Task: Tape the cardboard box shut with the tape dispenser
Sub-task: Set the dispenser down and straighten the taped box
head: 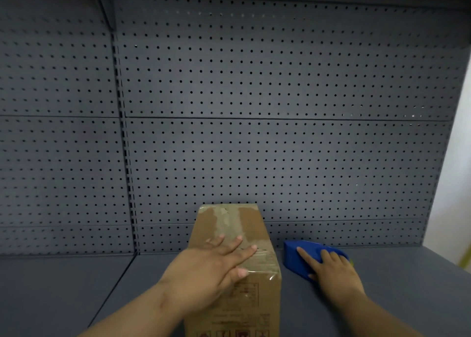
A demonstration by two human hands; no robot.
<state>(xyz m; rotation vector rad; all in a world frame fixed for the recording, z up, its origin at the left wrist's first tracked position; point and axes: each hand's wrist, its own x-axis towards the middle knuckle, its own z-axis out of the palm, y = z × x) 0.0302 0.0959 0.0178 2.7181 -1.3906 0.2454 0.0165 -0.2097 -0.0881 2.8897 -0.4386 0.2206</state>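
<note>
A brown cardboard box (251,228) stands on the grey shelf, flaps down, with clear tape and torn tape marks along its top. My left hand (211,265) lies flat on the near part of the box top, fingers spread, thumb over the near edge. To the right of the box, a blue tape dispenser (300,257) rests on the shelf. My right hand (331,270) covers its near end, fingers laid over it, index finger stretched along its top.
The grey shelf surface (395,285) runs left and right of the box. A grey pegboard back wall (254,107) rises right behind the box. The shelf ends at the right, where a pale wall (458,158) shows.
</note>
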